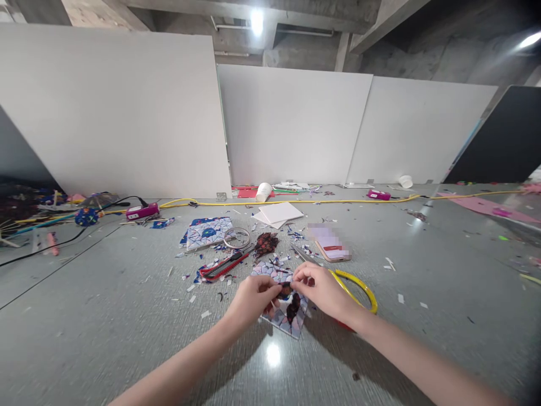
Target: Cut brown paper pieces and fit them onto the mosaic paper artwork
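Note:
A square piece with a pale mosaic pattern (276, 322) lies on the grey table, a dark reddish patch (292, 309) on its face. Over its middle, my left hand (257, 294) is closed, thumb and finger pinching the left end of a small dark piece (286, 290). My right hand (319, 285) pinches at the right end of the same small piece. Yellow-handled scissors (367, 288) lie partly under my right hand. Beyond the square are a crumpled dark red bundle (266, 245), a red box cutter (224, 266) and a roll of tape (237, 238).
Blue and white patterned squares (209, 232), blank white cards (279, 213) and a phone (332, 243) lie farther back. Paper scraps are scattered around. A yellow cable (304, 201), a paper cup (264, 192) and a magenta socket block (142, 211) are near the white partitions (291, 124).

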`<state>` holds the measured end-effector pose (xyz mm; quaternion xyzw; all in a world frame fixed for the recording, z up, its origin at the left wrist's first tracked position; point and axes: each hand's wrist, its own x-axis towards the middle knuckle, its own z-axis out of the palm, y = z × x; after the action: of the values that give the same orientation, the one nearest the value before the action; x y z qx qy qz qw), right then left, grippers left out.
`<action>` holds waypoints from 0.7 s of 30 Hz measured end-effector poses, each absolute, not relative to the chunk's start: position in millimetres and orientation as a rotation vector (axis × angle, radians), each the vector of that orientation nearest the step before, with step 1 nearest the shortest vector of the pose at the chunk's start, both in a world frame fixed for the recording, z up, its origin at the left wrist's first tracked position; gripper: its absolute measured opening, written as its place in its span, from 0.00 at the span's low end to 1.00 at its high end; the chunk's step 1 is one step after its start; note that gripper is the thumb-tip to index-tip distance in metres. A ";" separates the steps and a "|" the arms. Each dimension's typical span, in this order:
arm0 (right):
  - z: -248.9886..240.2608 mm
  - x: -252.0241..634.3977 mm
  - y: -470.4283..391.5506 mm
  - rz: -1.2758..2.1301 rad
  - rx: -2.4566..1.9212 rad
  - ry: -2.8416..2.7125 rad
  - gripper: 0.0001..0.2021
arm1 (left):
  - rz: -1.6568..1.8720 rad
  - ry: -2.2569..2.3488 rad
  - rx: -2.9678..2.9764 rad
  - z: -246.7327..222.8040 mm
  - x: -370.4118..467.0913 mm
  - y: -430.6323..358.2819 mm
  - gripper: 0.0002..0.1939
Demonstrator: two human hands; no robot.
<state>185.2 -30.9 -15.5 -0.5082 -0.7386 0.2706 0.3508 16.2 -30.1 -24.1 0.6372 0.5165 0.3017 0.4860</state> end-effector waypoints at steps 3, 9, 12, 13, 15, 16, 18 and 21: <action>-19.1 187.6 -27.4 0.688 -1.352 -1.977 0.04 | 0.599 1.369 1.660 -23.9 19.9 -30.7 0.15; -26.8 189.1 -26.1 0.642 -1.361 -2.095 0.06 | 0.408 1.586 1.942 -25.9 24.3 -30.8 0.15; -29.1 189.5 -26.0 0.628 -1.367 -2.117 0.06 | 0.376 1.671 2.045 -29.3 25.2 -30.9 0.13; -29.4 189.5 -26.1 0.620 -1.369 -2.122 0.06 | 0.370 1.696 2.071 -30.1 25.4 -31.3 0.12; -29.4 189.3 -26.3 0.608 -1.371 -2.137 0.06 | 0.355 1.733 2.097 -30.7 26.2 -32.6 0.12; -29.2 189.0 -26.5 0.604 -1.366 -2.144 0.06 | 0.346 1.746 2.097 -30.5 26.6 -33.4 0.12; -28.9 188.6 -26.7 0.592 -1.347 -2.161 0.07 | 0.332 1.763 2.090 -29.7 27.4 -35.2 0.11; -29.0 188.5 -26.1 0.559 -1.323 -2.185 0.07 | 0.356 1.763 2.100 -29.1 28.2 -37.7 0.12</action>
<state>188.5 -26.1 -29.0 -0.4884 -0.8069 0.2064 0.2604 28.2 -37.7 -29.1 0.7461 0.6263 0.1266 0.1872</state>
